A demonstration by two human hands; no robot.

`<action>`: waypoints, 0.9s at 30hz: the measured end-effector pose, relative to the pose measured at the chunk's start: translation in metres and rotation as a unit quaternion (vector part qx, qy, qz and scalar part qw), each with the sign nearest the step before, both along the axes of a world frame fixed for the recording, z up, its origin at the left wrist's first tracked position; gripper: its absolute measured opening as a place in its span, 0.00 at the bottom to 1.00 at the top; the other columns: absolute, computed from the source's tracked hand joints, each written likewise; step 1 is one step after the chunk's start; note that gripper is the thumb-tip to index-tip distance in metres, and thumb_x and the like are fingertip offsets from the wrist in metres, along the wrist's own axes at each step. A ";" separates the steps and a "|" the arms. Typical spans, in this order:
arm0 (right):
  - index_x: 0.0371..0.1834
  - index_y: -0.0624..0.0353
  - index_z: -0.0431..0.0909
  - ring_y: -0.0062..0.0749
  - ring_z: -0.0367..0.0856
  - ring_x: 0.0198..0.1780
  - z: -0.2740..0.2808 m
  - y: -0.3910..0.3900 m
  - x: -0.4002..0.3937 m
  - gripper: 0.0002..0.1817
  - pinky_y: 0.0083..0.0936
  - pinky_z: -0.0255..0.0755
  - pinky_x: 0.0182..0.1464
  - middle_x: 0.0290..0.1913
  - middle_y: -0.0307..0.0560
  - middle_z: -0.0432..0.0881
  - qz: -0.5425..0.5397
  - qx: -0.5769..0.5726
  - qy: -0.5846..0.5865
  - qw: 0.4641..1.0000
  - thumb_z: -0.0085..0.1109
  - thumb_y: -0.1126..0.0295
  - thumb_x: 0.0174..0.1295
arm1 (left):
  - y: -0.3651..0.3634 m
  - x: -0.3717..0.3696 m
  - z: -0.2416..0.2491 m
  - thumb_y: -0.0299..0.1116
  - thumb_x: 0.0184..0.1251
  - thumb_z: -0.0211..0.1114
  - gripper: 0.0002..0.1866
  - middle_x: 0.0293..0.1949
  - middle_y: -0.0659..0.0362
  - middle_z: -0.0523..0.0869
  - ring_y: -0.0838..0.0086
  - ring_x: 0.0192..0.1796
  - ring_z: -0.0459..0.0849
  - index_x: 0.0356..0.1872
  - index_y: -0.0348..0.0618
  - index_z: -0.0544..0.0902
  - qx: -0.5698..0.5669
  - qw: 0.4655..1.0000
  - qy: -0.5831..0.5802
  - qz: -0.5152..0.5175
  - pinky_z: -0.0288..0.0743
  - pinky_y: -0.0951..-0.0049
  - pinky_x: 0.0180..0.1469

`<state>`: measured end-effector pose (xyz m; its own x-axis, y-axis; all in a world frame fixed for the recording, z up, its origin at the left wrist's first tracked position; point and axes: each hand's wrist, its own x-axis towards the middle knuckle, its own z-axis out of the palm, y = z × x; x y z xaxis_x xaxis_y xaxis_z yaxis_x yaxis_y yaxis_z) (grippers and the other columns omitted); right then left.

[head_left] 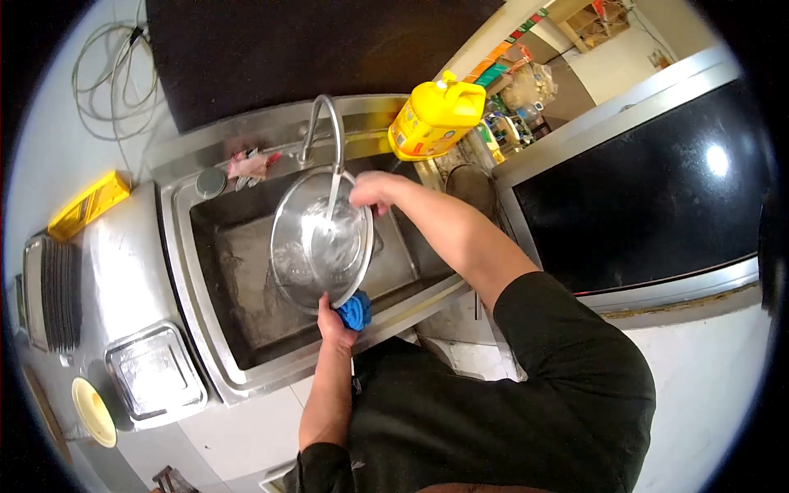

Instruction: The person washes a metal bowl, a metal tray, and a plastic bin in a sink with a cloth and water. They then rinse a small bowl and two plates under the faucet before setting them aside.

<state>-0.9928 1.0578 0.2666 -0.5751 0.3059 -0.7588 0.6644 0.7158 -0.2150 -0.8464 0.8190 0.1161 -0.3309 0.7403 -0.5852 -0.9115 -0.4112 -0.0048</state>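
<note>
A shiny metal bowl (308, 246) is tilted over the sink (246, 255), under a stream of water from the curved faucet (326, 115). My left hand (333, 324) grips the bowl's near rim, thumb on the inside. A bunched blue cloth (355, 311) is pressed against that hand, below the rim. My right hand (376, 191) closes on the bowl's right rim, close to the spout; its fingertips are partly hidden and slightly blurred. Water spreads over the inside of the bowl.
A yellow jug (436, 119) stands at the sink's back right corner. A crumpled packet (251, 164) and a round lid (210, 182) lie on the back ledge. Left are a yellow slicer (90, 205), a metal tray (156, 371) and a pale yellow bowl (94, 412).
</note>
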 end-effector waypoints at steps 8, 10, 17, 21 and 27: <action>0.39 0.63 0.82 0.38 0.79 0.35 -0.117 0.114 -0.026 0.30 0.35 0.70 0.38 0.36 0.55 0.82 -0.158 -0.079 0.296 0.939 0.49 0.42 0.64 | -0.010 -0.001 -0.047 0.35 0.63 0.55 0.15 0.37 0.56 0.84 0.64 0.34 0.85 0.44 0.33 0.79 -0.183 0.981 -0.058 0.038 0.82 0.61 0.38; 0.54 0.62 0.78 0.47 0.75 0.58 -0.123 0.118 -0.063 0.32 0.40 0.67 0.58 0.55 0.57 0.79 -0.298 -0.159 0.261 0.904 0.47 0.43 0.65 | -0.019 0.001 -0.053 0.36 0.63 0.56 0.15 0.37 0.56 0.84 0.65 0.35 0.85 0.43 0.34 0.79 -0.204 0.977 -0.052 0.038 0.81 0.62 0.40; 0.36 0.59 0.77 0.33 0.69 0.41 -0.098 0.060 -0.145 0.18 0.33 0.64 0.47 0.38 0.44 0.78 -0.464 -0.407 0.362 0.698 0.51 0.54 0.66 | -0.010 -0.002 -0.007 0.36 0.63 0.55 0.12 0.35 0.56 0.84 0.64 0.37 0.85 0.37 0.38 0.80 -0.281 0.956 -0.064 0.057 0.81 0.61 0.45; 0.30 0.52 0.74 0.25 0.68 0.36 -0.097 0.060 -0.148 0.13 0.28 0.64 0.40 0.25 0.37 0.73 -0.471 -0.534 0.363 0.601 0.49 0.56 0.67 | -0.003 0.002 -0.012 0.38 0.62 0.54 0.14 0.36 0.56 0.85 0.63 0.38 0.85 0.39 0.39 0.81 -0.273 0.956 -0.079 0.079 0.81 0.61 0.45; 0.25 0.52 0.72 0.22 0.64 0.27 -0.076 0.030 -0.149 0.17 0.26 0.59 0.30 0.24 0.36 0.69 -0.492 -0.479 0.386 0.616 0.51 0.53 0.66 | 0.012 -0.002 0.013 0.42 0.63 0.52 0.18 0.38 0.54 0.86 0.60 0.40 0.86 0.42 0.39 0.81 -0.259 0.962 -0.061 0.061 0.81 0.60 0.47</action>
